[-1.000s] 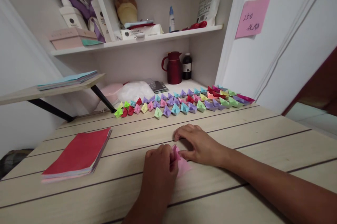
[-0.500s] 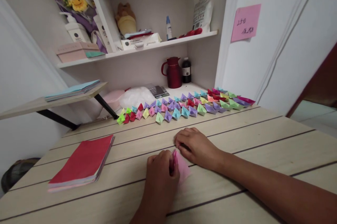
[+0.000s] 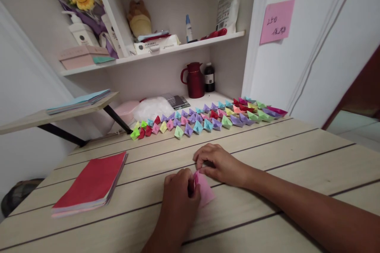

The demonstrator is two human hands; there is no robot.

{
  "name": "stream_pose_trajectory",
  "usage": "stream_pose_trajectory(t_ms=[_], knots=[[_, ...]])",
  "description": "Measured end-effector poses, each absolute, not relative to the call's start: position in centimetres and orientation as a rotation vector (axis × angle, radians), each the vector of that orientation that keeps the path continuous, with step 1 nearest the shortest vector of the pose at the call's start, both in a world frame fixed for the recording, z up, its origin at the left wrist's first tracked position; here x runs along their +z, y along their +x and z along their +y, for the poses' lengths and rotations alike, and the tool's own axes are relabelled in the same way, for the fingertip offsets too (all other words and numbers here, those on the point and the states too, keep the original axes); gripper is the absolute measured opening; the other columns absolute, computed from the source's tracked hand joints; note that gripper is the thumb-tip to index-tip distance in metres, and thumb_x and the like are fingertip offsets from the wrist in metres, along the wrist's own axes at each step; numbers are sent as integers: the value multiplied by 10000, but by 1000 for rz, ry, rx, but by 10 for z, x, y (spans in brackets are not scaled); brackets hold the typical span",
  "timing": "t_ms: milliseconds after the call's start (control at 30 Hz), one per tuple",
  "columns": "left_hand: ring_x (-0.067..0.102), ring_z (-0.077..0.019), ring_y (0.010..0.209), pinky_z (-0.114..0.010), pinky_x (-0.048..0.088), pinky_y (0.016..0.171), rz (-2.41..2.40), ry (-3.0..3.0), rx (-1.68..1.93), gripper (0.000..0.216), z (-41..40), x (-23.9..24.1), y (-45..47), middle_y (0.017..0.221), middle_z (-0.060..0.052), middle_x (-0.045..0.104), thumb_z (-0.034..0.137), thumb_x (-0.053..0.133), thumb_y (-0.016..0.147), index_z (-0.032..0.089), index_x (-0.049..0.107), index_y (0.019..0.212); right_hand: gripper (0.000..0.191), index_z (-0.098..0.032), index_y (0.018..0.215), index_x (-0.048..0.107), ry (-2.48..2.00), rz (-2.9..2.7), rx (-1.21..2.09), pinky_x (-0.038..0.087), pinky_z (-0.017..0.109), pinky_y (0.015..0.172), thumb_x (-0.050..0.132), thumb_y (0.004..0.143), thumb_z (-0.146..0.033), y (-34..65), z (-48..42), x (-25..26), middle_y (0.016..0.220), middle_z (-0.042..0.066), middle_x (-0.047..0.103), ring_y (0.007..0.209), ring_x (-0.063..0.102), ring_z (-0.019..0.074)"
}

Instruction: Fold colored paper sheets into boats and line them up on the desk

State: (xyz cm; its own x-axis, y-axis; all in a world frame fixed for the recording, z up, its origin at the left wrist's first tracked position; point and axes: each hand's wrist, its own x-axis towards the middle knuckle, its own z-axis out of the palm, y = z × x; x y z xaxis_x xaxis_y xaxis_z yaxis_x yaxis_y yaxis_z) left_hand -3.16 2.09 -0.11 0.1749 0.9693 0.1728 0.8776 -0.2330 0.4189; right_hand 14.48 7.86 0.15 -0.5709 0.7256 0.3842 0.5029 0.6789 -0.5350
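Note:
A small pink sheet of folded paper lies on the wooden table, partly covered by my fingers. My left hand is closed on its left edge, thumb towards me and fingers curled behind. At the paper's far corner, my right hand rests on the table with bent fingers; its thumb and index tips come close together there. Whether those tips grip the corner or only touch it, I cannot tell. Several rows of folded paper boats in many colours stand beyond my hands.
To the left lies a stack of coloured paper with a red sheet on top. A small raised shelf on black legs holds more paper. Behind the boats stand a dark red jug, a dark bottle and a white plastic bag.
My right hand has moved slightly left, its thumb and index finger closing in at the paper's far corner. My left hand keeps its hold. The view has shifted a little.

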Motion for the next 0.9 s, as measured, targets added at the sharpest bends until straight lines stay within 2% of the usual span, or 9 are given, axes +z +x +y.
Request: stream_pose_trajectory(t_ms=[333, 433, 500, 567, 633, 733, 900], knots=[[452, -164, 672, -287, 294, 675, 1639, 2085, 658, 137, 20, 7, -37, 629, 35, 488, 294, 564, 755, 209, 484, 683, 95, -230, 750, 685, -993, -2340, 575, 360, 365, 944, 648, 823, -182, 159, 82, 8, 1017, 13, 685, 1030, 587, 201], [449, -166, 673, -289, 291, 680, 1665, 2069, 665, 136, 20, 8, -37, 624, 36, 483, 305, 564, 758, 209, 502, 684, 114, -252, 905, 688, -1017, -2325, 578, 368, 371, 944, 648, 819, -188, 160, 81, 8, 1024, 15, 684, 1036, 575, 210], [447, -165, 672, -286, 289, 675, 1675, 2058, 659, 143, 21, 8, -37, 618, 37, 476, 307, 568, 754, 209, 499, 676, 260, -269, 1042, 659, -1013, -2323, 604, 371, 378, 942, 692, 788, -225, 161, 80, 9, 1064, 21, 672, 1050, 562, 221], [444, -163, 670, -282, 286, 667, 1670, 2060, 652, 144, 21, 9, -37, 618, 38, 473, 301, 570, 748, 207, 493, 671, 356, -286, 1097, 642, -981, -2339, 641, 350, 393, 968, 739, 754, -281, 160, 78, 10, 1097, 18, 662, 1087, 545, 230], [442, -160, 673, -277, 284, 660, 1658, 2065, 649, 137, 21, 9, -37, 627, 37, 478, 293, 571, 745, 206, 491, 675, 295, -302, 1032, 672, -950, -2363, 659, 300, 418, 1009, 751, 749, -328, 159, 77, 11, 1116, 6, 660, 1130, 525, 235], [438, -152, 661, -267, 282, 637, 1624, 2044, 635, 143, 19, 11, -38, 630, 38, 482, 293, 574, 746, 204, 487, 675, 86, -280, 850, 710, -955, -2372, 655, 274, 437, 1020, 705, 799, -349, 155, 77, 11, 1119, 1, 664, 1133, 528, 232], [438, -138, 613, -261, 265, 594, 1619, 2010, 586, 251, 14, 20, -42, 603, 41, 478, 387, 492, 837, 204, 486, 664, 151, -238, 738, 693, -1016, -2352, 608, 321, 422, 970, 646, 844, -335, 148, 77, 10, 1064, 10, 678, 1055, 561, 217]])
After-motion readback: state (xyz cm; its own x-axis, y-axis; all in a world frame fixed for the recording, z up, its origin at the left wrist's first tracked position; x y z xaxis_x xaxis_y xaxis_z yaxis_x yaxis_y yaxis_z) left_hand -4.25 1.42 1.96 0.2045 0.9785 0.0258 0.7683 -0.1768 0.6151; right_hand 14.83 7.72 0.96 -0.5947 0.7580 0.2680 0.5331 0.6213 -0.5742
